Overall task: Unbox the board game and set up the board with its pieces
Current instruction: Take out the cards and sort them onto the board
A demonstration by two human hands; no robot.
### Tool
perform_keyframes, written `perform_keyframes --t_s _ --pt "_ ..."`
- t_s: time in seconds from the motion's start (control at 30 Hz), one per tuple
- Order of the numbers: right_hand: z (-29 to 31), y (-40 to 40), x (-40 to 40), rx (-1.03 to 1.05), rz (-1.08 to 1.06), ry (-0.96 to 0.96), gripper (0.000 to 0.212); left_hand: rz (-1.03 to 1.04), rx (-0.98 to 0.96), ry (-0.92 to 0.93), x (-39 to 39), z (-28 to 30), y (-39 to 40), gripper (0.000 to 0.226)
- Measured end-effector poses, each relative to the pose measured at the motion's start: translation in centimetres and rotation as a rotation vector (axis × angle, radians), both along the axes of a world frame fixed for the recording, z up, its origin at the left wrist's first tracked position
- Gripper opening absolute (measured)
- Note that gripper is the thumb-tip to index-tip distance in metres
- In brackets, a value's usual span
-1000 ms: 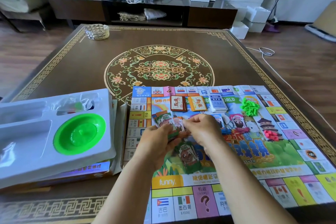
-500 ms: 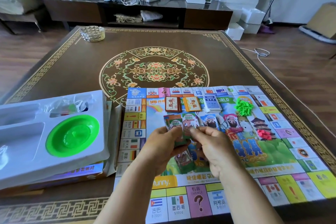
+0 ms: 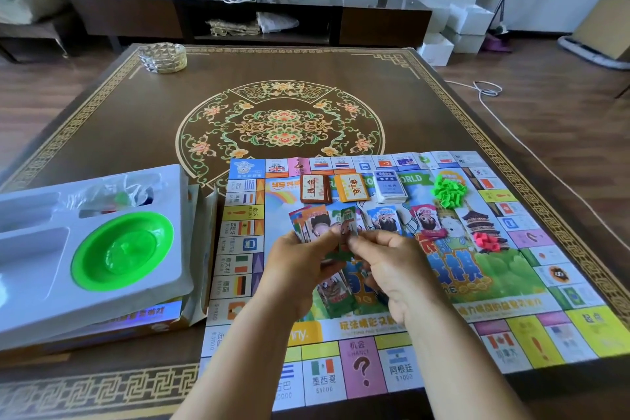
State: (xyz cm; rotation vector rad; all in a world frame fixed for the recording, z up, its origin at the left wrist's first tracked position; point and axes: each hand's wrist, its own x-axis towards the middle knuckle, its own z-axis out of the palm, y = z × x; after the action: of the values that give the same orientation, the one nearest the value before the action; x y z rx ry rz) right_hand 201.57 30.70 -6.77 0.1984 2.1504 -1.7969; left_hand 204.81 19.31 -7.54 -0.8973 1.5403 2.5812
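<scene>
The colourful game board [image 3: 511,344] lies unfolded on the near right of the table. Above its middle, my left hand [image 3: 300,262] holds a fanned stack of play money [image 3: 313,223]. My right hand [image 3: 385,266] pinches one green bill [image 3: 348,225] at the stack's right edge. More bills [image 3: 385,216] lie in small piles on the board beyond my hands, and another pile [image 3: 335,295] lies under them. Three card decks [image 3: 351,187] sit in a row near the board's far edge. Green houses [image 3: 448,190] and pink pieces [image 3: 487,240] are heaped at the right.
The white plastic insert [image 3: 163,269] with a green dish [image 3: 121,251] and a clear bag of pieces [image 3: 119,194] rests on the game box [image 3: 102,327] at the left. A glass ashtray [image 3: 163,57] stands at the table's far left. A cable [image 3: 491,92] trails on the floor.
My hands have risen slightly toward the far bills and the stack is fanned wider. My right hand now pinches one green bill. The view has shifted a little.
</scene>
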Motion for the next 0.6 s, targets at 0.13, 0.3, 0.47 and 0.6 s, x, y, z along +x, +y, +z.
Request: perform_keyframes --t_s 0.13,0.3,0.47,0.6 --pt "-0.1 -0.1 -0.3 0.009 -0.02 -0.016 0.011 -0.001 0.081 -0.01 -0.1 0.0 -0.1 0.016" --pt "-0.3 -0.2 -0.5 -0.009 -0.032 -0.012 0.013 -0.011 0.077 -0.024 0.0 -0.3 -0.3 0.017" --pt "-1.0 -0.5 -0.3 -0.121 -0.051 -0.122 0.011 0.039 0.103 -0.024 -0.1 -0.4 -0.3 0.016" --pt "-1.4 -0.9 -0.3 -0.154 -0.064 -0.157 0.01 0.07 0.117 -0.008 -0.1 -0.3 -0.3 0.021"
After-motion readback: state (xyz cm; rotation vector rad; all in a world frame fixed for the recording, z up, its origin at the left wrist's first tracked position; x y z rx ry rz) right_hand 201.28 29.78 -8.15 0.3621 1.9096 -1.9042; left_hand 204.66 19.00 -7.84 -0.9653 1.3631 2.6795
